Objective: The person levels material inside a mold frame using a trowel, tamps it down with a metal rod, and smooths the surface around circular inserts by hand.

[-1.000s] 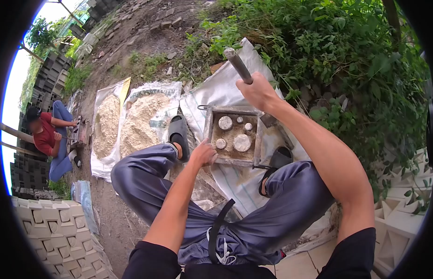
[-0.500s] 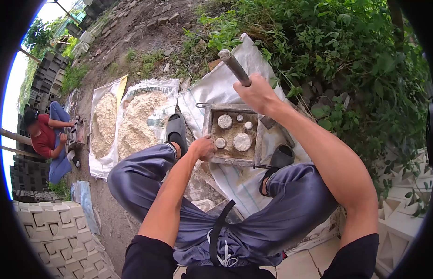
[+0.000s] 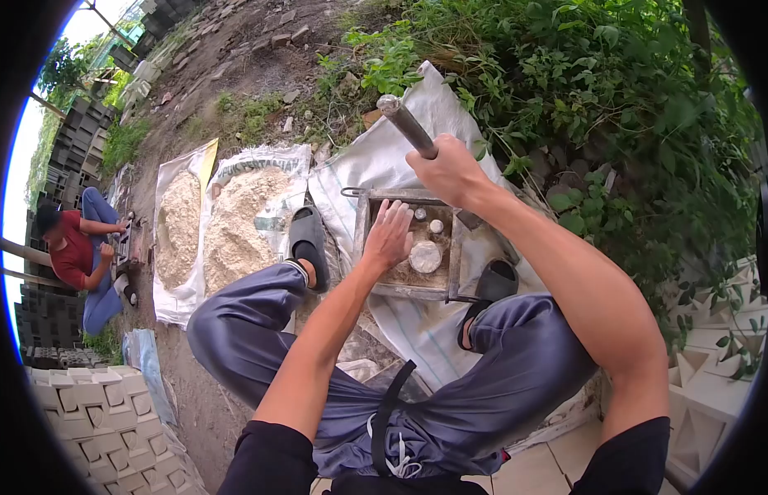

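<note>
My right hand [image 3: 450, 172] is closed around a grey metal rod [image 3: 407, 124], whose upper end sticks up past the fist. Below that wrist shows a dark block [image 3: 468, 219]; I cannot tell whether it joins the rod. My left hand [image 3: 389, 235] is over the left half of a square frame mould [image 3: 408, 291], fingers stretched out and dusted with powder. It hides part of the inside, and contact there cannot be made out. Inside the mould stand a large round dusty piece [image 3: 425, 256] and two small ones, one of them a white-topped round piece [image 3: 436, 225].
White sacking [image 3: 367, 169] lies under the mould, between my sandalled feet. To the left are sacks with heaps of pale powder [image 3: 243, 214]. Farther left a person [image 3: 74, 252] sits working. Dense plants [image 3: 598, 107] border the right; pale patterned blocks [image 3: 103, 421] stand lower left.
My left hand has moved from the mould's left edge up and right over its inside, and its fingers have straightened. My right hand still grips the rod, nearly in the same place.
</note>
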`<action>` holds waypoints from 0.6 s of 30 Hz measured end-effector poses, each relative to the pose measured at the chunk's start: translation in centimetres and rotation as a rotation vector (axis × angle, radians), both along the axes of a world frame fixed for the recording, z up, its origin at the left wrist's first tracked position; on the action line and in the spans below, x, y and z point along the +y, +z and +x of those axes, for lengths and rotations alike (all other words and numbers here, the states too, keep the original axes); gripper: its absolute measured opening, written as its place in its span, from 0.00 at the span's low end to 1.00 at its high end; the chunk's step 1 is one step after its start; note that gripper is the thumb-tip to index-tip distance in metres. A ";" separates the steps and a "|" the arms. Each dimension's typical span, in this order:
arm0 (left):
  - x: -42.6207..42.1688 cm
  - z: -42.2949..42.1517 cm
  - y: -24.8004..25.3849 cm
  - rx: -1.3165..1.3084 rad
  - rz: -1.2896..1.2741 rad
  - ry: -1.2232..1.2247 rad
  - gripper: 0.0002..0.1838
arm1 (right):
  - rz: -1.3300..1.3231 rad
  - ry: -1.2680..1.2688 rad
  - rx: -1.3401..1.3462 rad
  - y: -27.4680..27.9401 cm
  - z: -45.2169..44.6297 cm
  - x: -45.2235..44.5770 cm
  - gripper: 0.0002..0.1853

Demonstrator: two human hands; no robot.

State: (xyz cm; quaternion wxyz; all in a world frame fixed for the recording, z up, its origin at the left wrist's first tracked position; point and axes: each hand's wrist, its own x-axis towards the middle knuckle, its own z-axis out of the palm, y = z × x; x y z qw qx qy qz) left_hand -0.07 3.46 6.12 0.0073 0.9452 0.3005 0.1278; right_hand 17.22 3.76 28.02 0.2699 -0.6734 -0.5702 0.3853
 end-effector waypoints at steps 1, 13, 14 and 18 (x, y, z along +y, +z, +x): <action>0.5 0.9 0.0 -0.103 0.129 0.175 0.24 | -0.027 0.007 0.006 0.3 0.0 -0.1 0.24; 2.4 1.5 -2.3 0.112 0.090 0.041 0.16 | 0.093 -0.061 0.098 -0.8 1.6 -0.9 0.20; 2.5 1.5 -2.7 0.166 0.040 0.063 0.16 | 0.092 -0.085 0.083 -0.6 1.5 -1.1 0.20; 2.7 2.4 -4.1 0.223 -0.239 0.251 0.19 | 0.100 -0.095 0.063 -0.6 1.7 -1.1 0.21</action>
